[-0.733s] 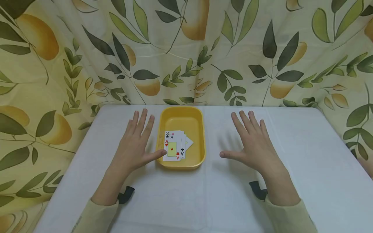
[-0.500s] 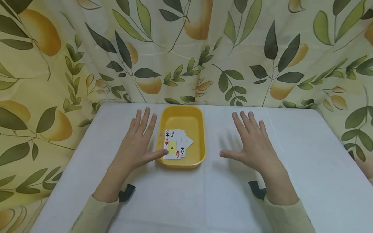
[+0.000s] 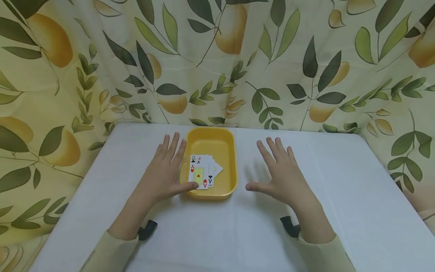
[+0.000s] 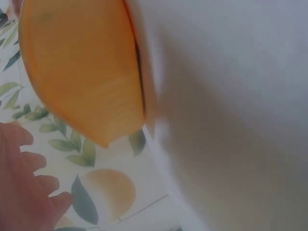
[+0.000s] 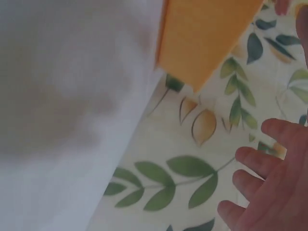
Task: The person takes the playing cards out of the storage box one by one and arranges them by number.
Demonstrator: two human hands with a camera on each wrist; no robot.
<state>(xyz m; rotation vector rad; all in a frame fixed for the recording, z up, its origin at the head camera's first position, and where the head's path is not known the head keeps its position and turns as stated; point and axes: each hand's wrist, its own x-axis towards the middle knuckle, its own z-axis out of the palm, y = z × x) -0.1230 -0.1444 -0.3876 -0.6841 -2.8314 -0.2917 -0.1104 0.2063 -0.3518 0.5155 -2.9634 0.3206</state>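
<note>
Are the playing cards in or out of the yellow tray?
In: head view shows the playing cards overlapping inside the yellow tray, within its rim.

Head view, your counts: 2 hands, i.e. 1 left hand (image 3: 159, 179) and 1 right hand (image 3: 283, 181). 2 sleeves (image 3: 112, 251), 1 per arm. 2 black wrist pieces (image 3: 148, 229), 1 per wrist. 1 yellow tray (image 3: 212, 142). 1 white table (image 3: 217, 234). Playing cards (image 3: 205, 166): you can count at least 3; overlap hides the exact number.
</note>
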